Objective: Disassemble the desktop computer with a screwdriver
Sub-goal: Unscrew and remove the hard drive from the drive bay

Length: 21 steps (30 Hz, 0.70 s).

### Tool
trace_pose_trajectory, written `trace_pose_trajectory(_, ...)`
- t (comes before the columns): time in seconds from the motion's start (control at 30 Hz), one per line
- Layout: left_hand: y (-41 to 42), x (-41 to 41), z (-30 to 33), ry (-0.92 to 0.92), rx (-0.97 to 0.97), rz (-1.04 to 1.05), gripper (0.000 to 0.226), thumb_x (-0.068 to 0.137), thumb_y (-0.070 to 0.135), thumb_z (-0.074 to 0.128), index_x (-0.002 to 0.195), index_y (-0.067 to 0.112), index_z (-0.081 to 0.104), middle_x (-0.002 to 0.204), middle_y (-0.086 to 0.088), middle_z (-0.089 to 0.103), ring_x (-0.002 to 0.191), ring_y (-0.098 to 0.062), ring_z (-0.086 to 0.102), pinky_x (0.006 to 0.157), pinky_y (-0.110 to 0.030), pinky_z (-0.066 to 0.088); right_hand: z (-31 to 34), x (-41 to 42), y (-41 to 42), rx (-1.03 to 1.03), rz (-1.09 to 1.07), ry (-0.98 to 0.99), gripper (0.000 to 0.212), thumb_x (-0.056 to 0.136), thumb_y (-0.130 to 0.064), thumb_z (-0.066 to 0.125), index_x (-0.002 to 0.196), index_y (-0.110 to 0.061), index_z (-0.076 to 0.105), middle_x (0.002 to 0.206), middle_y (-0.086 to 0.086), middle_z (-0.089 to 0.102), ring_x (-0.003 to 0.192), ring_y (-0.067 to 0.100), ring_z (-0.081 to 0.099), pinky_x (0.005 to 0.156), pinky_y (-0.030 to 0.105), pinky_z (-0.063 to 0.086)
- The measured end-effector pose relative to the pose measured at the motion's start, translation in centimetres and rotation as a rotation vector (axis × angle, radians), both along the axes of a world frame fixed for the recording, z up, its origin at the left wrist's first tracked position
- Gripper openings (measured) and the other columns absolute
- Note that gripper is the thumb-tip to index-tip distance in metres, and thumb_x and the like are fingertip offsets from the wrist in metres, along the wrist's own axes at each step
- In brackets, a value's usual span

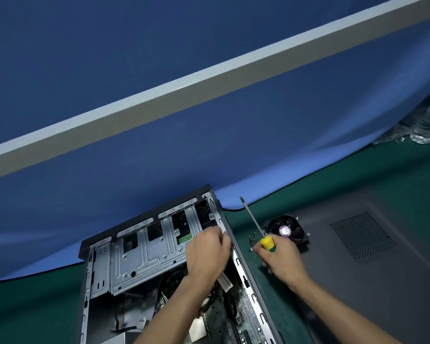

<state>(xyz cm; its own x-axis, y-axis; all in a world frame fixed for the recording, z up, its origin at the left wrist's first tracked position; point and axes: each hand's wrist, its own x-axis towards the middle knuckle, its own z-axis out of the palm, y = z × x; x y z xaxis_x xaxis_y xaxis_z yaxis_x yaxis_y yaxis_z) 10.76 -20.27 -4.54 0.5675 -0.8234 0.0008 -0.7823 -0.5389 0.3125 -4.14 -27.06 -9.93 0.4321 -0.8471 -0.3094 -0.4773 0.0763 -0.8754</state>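
Two hands at work: my left hand [207, 254] curls its fingers over the open case's [144, 264] stamped steel rim. My right hand [282, 259] grips the yellow-handled screwdriver [257, 229], slim shaft upward.

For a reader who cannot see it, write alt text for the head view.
A person's left hand reaches into an open computer case while the right hand holds a yellow-handled screwdriver, tip up. A loose black fan lies on the green table.

The open computer case [159, 264] is seen at six o'clock; its right wall is gripped by the left hand [206, 254], while a screwdriver [257, 228] is held in the right hand [281, 261], tip towards eleven o'clock.
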Motion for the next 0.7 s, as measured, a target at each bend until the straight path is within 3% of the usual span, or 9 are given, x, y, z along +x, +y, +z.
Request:
trace_pose_trajectory(0.23, 0.1, 0.7, -2.3, -0.145, 0.043, -0.110, 0.032, 0.097, 0.029, 0.035, 0.066, 0.023, 0.041, 0.064, 0.010, 0.041, 0.054, -0.010, 0.038, 0.047, -0.026, 0.020, -5.5, 1.4, 0.8, 0.062, -0.031, 0.216, 0.021, 0.087, -0.026, 0.064, 0.072, -0.013, 0.060, 0.063, 0.002, 0.063, 0.059, 0.021, 0.058, 0.056, 0.032, 0.047)
trace_pose_trajectory(0.33, -0.2, 0.8, -2.6, -0.191, 0.001, -0.100, 0.034, 0.091, 0.022, 0.049, 0.058, 0.020, 0.040, 0.055, 0.008, 0.041, 0.045, -0.012, 0.035, 0.041, -0.023, 0.015, -6.2, 2.4, 0.9, -0.014, 0.034, 0.346, 0.016, 0.089, -0.029, 0.060, 0.076, -0.020, 0.056, 0.076, 0.000, 0.066, 0.072, 0.020, 0.060, 0.060, 0.028, 0.042)
trace_pose_trajectory(0.43, -0.5, 0.8, -3.0, -0.240, -0.040, -0.123, 0.032, 0.080, 0.013, 0.062, 0.052, 0.016, 0.046, 0.046, 0.003, 0.043, 0.038, -0.013, 0.030, 0.038, -0.018, 0.019, -7.0, 3.2, 1.1, -0.056, 0.062, 0.376, 0.010, 0.090, -0.029, 0.058, 0.086, -0.020, 0.061, 0.081, 0.000, 0.067, 0.075, 0.020, 0.060, 0.067, 0.029, 0.048)
trace_pose_trajectory(0.6, -0.8, 1.0, -3.4, -0.320, -0.075, -0.128, 0.032, 0.081, 0.021, 0.039, 0.051, 0.015, 0.048, 0.044, 0.002, 0.044, 0.032, -0.015, 0.035, 0.036, -0.018, 0.017, -7.7, 4.3, 0.7, -0.070, 0.041, 0.423, 0.015, 0.093, -0.029, 0.054, 0.091, -0.015, 0.058, 0.087, 0.005, 0.069, 0.081, 0.026, 0.063, 0.073, 0.033, 0.050)
trace_pose_trajectory(0.7, -0.8, 1.0, -3.5, -0.324, -0.100, -0.134, 0.034, 0.082, 0.022, 0.036, 0.050, 0.015, 0.047, 0.043, 0.002, 0.042, 0.031, -0.015, 0.036, 0.035, -0.019, 0.018, -7.7, 4.8, 0.7, -0.101, 0.066, 0.466, 0.019, 0.093, -0.030, 0.053, 0.098, -0.013, 0.060, 0.092, 0.007, 0.070, 0.086, 0.028, 0.064, 0.073, 0.033, 0.050)
